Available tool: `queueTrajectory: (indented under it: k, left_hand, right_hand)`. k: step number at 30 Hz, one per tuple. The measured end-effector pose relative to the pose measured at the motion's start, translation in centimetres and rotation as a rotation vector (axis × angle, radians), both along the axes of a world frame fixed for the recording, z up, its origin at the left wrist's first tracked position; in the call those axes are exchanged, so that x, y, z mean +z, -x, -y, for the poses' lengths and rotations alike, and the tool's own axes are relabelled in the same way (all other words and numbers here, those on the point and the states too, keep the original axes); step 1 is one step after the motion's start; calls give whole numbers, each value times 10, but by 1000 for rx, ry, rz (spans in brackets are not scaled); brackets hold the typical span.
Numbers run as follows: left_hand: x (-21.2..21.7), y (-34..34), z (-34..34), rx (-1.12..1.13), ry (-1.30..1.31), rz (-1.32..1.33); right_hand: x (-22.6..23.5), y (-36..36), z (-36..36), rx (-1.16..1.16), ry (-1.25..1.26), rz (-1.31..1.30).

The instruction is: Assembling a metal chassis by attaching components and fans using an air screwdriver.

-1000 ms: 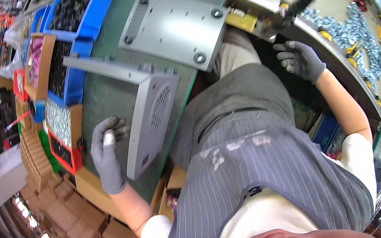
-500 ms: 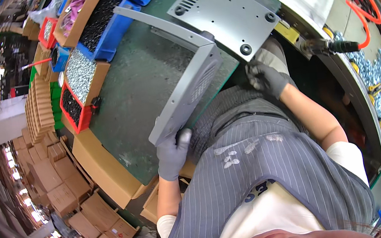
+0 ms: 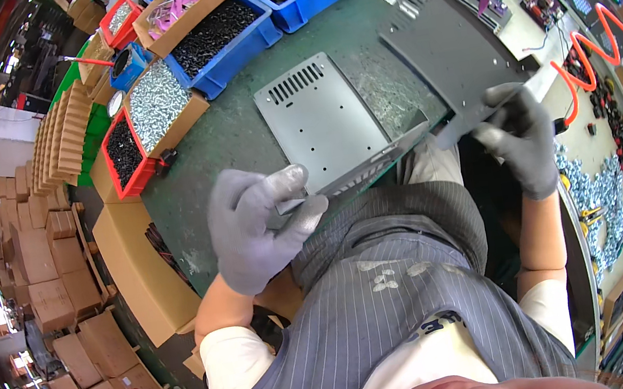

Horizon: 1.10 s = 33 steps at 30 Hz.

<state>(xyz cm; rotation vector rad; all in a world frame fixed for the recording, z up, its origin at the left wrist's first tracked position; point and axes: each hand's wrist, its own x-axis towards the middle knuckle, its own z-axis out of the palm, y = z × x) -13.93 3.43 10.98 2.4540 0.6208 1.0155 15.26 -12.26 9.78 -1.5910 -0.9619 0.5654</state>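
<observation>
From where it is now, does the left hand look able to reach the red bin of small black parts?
Probably yes. The left hand grips the metal housing's near corner, and only bare green mat lies between it and the red bin; it would have to let go first.

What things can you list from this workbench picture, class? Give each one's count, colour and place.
Vented sheet-metal cover: one, light grey, flat on the green mat at centre.
Dark flat metal plate: one, dark grey, right of the cover.
Green bench mat: one, under both parts.
Blue plastic bins of black parts: two, far edge of the bench.
Cardboard tray of silver screws: one, brown, left of the cover.
Red bin of black screws: one, beside that tray.
Cardboard boxes: many, brown, on the floor at left.
Red coiled cable: one, far right.
Left hand: grey glove, grip on the cover's near edge.
Right hand: grey glove, touching the dark plate's near edge.
</observation>
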Motion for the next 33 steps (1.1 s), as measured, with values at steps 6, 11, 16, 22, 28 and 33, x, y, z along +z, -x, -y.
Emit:
queueTrajectory:
  k: [6,11,16,22,28,33]
  left_hand:
    - [-80,-10,4,-45,675,-165]
    - [-111,-15,4,-75,577,-144]
    - [-113,-42,-5,-50,564,-90]
    - [-122,-46,-8,7,392,-116]
    - [-134,-51,-9,-20,280,-72]
    - [-144,-51,-2,-29,409,-65]
  right_hand:
    - [-10,-15,9,-111,-204,-242]
    - [-32,-20,-29,-64,-303,-467]
    - [-36,-44,-85,160,-506,-697]
    - [-60,-48,-86,175,-572,-638]
    - [-66,-32,-55,231,-921,-552]
    - [-107,-36,46,-483,-414,-555]
